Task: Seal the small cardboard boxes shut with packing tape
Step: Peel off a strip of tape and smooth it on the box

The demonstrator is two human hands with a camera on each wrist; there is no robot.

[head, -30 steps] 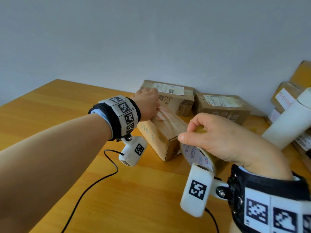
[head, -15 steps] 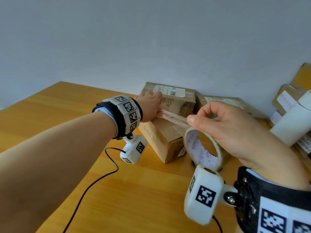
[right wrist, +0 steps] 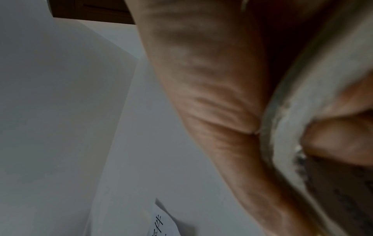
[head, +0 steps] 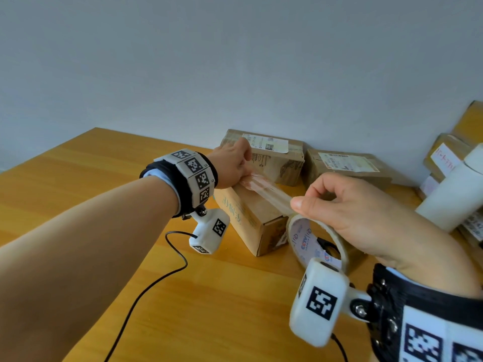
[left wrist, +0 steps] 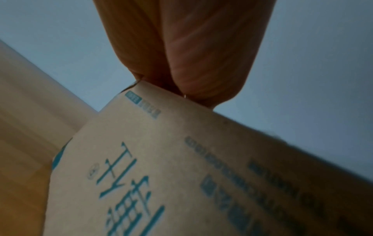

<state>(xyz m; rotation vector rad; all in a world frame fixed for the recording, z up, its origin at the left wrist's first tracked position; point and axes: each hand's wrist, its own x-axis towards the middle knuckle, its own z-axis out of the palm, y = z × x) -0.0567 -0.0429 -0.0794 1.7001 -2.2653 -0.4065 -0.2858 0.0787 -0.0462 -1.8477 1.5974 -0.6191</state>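
Since half a second ago the right hand [head: 366,218] has lifted the roll [head: 317,244] a bit higher and pulled it back, so the tape strip [head: 269,190] is longer now and stretched taut over the box [head: 251,218].

Nearest the camera, the right hand is clamped on the roll, thumb on the outer rim and fingers curled over the top. Roll is held up just off the near end of the box, and its inner core has red and blue printing with "CCTV" readable. The right wrist view is blurry, just the thumb and the roll's edge.

Next out, the box lies at an angle in the middle of the table [head: 78,205]. Blue Chinese characters run along its side, sharper in the left wrist view but I can't make them out.

At the box's far end the left hand [head: 231,165] has its fingers bent down, pressing the start of the strip onto the top.

Along the far edge against the wall sit two more boxes [head: 285,163], each with a white shipping label, print too small to read. At the right edge there's a white roll [head: 449,199] in front of stacked cartons [head: 444,155], one with a white label in red handwriting.
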